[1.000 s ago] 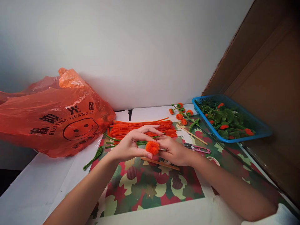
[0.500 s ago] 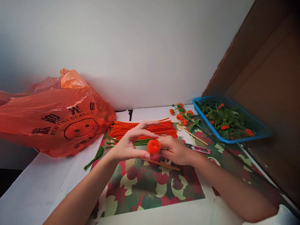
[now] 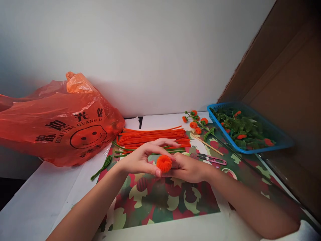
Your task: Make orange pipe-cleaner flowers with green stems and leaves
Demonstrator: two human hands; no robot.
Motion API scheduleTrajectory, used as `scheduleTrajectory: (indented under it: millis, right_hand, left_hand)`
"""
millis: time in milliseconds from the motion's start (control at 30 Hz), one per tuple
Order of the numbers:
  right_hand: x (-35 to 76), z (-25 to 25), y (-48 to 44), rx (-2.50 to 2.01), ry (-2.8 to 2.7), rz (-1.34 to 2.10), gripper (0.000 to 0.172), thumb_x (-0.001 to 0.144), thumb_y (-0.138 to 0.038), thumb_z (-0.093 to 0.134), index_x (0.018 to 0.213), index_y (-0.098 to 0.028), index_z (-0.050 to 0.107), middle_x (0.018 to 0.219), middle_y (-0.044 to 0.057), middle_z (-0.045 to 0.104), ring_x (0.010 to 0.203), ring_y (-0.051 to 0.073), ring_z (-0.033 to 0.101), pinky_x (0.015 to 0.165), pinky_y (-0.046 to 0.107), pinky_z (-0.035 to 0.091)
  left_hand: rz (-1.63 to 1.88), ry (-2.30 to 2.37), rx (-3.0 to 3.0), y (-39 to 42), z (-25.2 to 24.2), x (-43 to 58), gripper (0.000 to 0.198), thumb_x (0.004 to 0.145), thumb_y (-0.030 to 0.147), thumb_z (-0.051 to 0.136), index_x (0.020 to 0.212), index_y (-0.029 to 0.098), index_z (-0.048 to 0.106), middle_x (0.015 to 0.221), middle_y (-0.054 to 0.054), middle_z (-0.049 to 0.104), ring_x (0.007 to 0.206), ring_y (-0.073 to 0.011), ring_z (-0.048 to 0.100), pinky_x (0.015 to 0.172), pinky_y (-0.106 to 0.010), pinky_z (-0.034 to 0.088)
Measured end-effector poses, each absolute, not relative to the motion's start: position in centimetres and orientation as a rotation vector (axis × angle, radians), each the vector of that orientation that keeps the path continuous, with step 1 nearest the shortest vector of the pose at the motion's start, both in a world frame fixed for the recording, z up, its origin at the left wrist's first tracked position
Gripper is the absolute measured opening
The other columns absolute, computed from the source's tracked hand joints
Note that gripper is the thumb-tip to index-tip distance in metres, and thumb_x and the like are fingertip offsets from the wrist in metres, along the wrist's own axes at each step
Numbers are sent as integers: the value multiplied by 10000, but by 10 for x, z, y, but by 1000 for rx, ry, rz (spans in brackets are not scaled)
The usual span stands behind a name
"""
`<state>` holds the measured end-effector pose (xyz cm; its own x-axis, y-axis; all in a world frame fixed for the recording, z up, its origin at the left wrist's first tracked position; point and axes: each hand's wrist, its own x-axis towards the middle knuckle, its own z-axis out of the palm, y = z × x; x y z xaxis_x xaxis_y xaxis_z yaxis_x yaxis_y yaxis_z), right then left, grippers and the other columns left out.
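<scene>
Over the middle of the patterned mat, my left hand curves round a fluffy orange pipe-cleaner flower, its thumb and fingers against the flower's sides. My right hand is closed behind the same flower, its fingertips partly hidden by it. The flower's face points toward me; its back and any stem cannot be seen. Just beyond the hands lie a row of orange pipe cleaners and some green pipe cleaners, partly covered by my left hand.
A red plastic bag bulges on the left, near a folded green piece. On the right are pink-handled snips, a wooden stick, a tape roll, finished orange flowers and a blue basket of leaves, beside cardboard.
Both hands have sunk slightly with the flower, whose face has tilted a little upward. The wooden stick seen below the hands before is out of sight. My right hand has turned flatter.
</scene>
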<state>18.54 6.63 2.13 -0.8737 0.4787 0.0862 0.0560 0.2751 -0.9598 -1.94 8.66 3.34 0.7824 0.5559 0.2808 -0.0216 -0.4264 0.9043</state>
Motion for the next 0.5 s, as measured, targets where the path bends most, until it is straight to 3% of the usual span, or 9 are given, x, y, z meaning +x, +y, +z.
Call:
scheduleTrajectory:
  millis: [333, 500]
  right_hand:
    - [185, 22, 68, -498, -2185, 1587, 360, 951, -395, 465, 880, -151, 721, 991, 63, 697, 963, 173, 619, 885, 292, 479]
    - [183, 23, 65, -603, -2167, 1500, 322, 928, -411, 506, 1015, -173, 705, 1036, 67, 690, 955, 190, 624, 880, 331, 497]
  left_hand:
    - [757, 468, 1956, 85, 38, -17, 309, 646, 460, 799, 843, 225, 765, 1184, -122, 652, 1187, -321, 543, 1067, -521, 361]
    - [818, 507, 1962, 85, 39, -17, 313, 644, 460, 801, 842, 222, 753, 1148, -125, 661, 1144, -308, 579, 1010, -492, 434]
